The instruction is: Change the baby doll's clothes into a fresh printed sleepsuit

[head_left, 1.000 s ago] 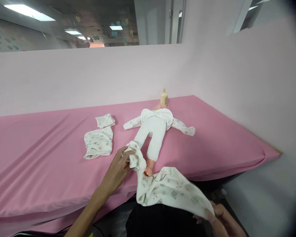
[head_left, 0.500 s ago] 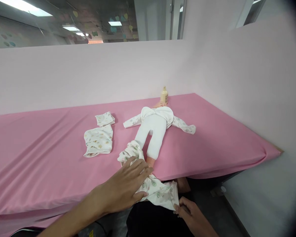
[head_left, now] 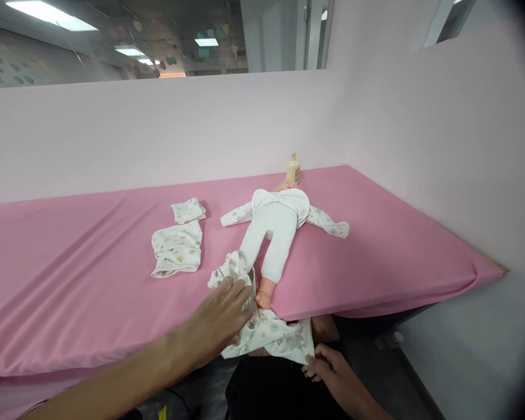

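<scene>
A baby doll (head_left: 276, 227) lies on its back, wearing white leggings and a patterned top pushed up to its chest. Patterned white baby pants (head_left: 277, 335) are bunched around its lower leg on the image's left; the other leg of the pants hangs over the table edge. My left hand (head_left: 227, 309) has its fingers curled on the bunched cloth beside the doll's bare foot (head_left: 265, 293). At the hanging end, my right hand (head_left: 330, 373) pinches the cuff between thumb and fingers. The doll's other foot is hidden by the cloth.
A folded patterned garment (head_left: 177, 251) and a smaller folded cloth (head_left: 189, 211) lie left of the doll. A pump bottle (head_left: 293, 169) stands behind its head. The pink-covered table (head_left: 91, 280) meets walls at the back and right.
My left hand has drawn back to the left and its fingers have curled, uncovering the doll's bare foot. The right hand has shifted slightly left with the cuff.
</scene>
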The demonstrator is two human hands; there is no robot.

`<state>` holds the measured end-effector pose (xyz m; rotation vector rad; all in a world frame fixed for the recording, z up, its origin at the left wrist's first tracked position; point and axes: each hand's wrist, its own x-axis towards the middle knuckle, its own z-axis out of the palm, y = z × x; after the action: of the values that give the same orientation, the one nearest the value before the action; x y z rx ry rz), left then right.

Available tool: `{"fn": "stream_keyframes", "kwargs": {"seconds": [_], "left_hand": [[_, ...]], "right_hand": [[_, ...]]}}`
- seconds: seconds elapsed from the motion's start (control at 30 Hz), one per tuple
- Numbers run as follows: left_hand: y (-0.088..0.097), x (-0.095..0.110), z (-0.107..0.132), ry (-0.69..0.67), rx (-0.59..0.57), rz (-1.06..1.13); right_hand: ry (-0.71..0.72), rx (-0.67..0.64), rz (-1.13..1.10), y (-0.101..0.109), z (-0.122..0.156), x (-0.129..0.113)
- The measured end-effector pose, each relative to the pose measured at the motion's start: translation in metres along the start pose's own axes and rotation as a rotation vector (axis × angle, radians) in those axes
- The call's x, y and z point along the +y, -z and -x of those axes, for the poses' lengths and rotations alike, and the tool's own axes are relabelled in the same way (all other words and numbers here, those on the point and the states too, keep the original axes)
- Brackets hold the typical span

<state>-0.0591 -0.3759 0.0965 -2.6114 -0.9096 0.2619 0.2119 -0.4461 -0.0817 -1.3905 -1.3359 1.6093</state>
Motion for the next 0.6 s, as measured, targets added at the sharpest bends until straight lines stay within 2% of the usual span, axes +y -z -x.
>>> {"fn": "stream_keyframes", "kwargs": {"seconds": [0.13, 0.33, 0.4, 0.5, 0.6], "left_hand": [[-0.002, -0.002, 0.008, -0.011, 0.039, 0.061], [-0.026, 0.008, 0.002, -0.017, 0.078, -0.057], [-0.027, 0.009, 0.000, -0.029, 0.068, -0.063], [-0.005, 0.001, 0.000, -0.058, 0.066, 0.121], [0.034, -0.019, -0.006, -0.012, 0.076, 0.558]], "right_hand": [[-0.008, 0.003, -0.019, 0.003, -0.004, 0.007], [-0.005, -0.016, -0.031, 0.000, -0.004, 0.009], [-0.009, -0.016, -0.022, 0.001, -0.003, 0.007], [0.017, 0.028, 0.050, 0.002, 0.000, 0.000], [0.058, 0.053, 0.182, 0.005, 0.006, -0.015]]}}
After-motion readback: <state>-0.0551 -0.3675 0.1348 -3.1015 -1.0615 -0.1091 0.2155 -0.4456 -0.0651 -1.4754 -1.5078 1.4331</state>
